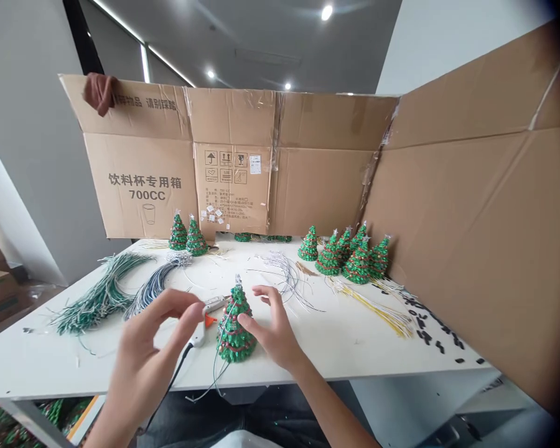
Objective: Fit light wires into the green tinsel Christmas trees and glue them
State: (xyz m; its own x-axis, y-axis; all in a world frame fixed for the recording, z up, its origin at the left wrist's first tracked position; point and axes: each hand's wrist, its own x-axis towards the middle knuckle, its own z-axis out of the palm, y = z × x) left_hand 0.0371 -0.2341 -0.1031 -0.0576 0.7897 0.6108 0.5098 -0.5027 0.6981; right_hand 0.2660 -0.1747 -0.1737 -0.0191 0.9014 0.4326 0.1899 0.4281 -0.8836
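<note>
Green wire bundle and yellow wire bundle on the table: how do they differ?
The green wire bundle is thick, the yellow wire bundle slimmer. The green one bends in an arc; the yellow one lies nearly straight. The green one is left of the nearest tree, the yellow one right of it. Both are many thin strands on the white table.
</note>
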